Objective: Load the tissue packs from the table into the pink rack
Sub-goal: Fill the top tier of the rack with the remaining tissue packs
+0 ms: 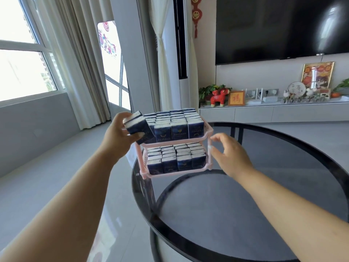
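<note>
A pink two-tier rack (209,142) stands near the left edge of a round dark glass table (273,186). Both tiers are packed with upright dark blue tissue packs: the upper tier's rows (175,122) and the lower tier's rows (175,157). My left hand (118,133) grips two or three stacked tissue packs (138,126), tilted, at the upper tier's front left corner. My right hand (229,155) hovers by the rack's right post, fingers apart, holding nothing.
The rack sits close to the table's left edge, with grey floor below. Behind are a TV cabinet with ornaments (264,99), a wall TV (279,27), a tall floor air conditioner (184,53) and curtains (79,63).
</note>
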Action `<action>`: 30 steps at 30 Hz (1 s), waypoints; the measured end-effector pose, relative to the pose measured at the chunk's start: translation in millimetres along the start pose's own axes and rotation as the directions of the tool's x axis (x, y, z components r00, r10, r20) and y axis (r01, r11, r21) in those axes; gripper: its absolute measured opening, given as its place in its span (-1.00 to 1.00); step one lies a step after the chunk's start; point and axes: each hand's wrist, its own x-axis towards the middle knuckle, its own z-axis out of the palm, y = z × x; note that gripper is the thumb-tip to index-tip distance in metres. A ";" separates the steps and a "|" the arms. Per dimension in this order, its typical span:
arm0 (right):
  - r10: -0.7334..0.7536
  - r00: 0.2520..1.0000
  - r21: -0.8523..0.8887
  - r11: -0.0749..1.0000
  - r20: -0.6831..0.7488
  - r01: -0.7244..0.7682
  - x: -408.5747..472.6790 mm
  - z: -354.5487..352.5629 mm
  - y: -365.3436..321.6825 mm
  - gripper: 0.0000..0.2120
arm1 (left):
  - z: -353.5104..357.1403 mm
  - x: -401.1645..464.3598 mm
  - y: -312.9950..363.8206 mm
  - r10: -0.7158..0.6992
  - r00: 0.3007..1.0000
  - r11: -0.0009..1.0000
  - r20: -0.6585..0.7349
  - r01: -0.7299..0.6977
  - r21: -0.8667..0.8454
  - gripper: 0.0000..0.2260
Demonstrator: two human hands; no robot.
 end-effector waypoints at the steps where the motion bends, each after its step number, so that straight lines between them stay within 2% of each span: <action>1: -0.008 1.000 -0.019 1.000 0.000 0.008 9.0 -1.5 -2.5 -0.78 | 1.2 5.7 -2.1 -0.002 1.000 1.000 0.018 0.002 0.006 -0.52; 4: -0.004 0.999 -0.096 0.995 0.032 0.007 28.1 -2.9 -6.8 -0.67 | 4.3 21.2 -8.4 0.003 0.998 0.998 0.069 -0.008 0.063 -0.53; 7: 0.036 0.991 -0.184 0.983 0.131 -0.012 38.2 0.2 -4.5 -0.56 | 6.7 34.9 -16.6 -0.006 0.995 0.987 0.095 -0.009 0.162 -0.52; 11: 0.090 0.970 -0.252 0.967 0.227 -0.031 44.7 7.5 6.4 -0.47 | 9.6 47.3 -26.5 -0.015 0.992 0.977 0.129 -0.012 0.211 -0.51; 18: 0.038 0.975 -0.283 0.959 0.217 0.026 45.7 12.8 15.2 -0.50 | 19.1 55.3 -44.8 0.101 0.987 0.918 0.122 -0.140 0.372 -0.50; 27: -0.035 0.980 -0.303 0.948 0.194 0.094 44.5 15.7 19.3 -0.56 | 27.9 50.0 -50.2 0.029 0.989 0.751 0.148 -0.120 0.650 -0.44; 30: -0.050 0.980 -0.306 0.946 0.194 0.109 43.6 16.3 19.3 -0.55 | 26.6 49.8 -48.1 0.004 0.988 0.728 0.154 -0.108 0.677 -0.50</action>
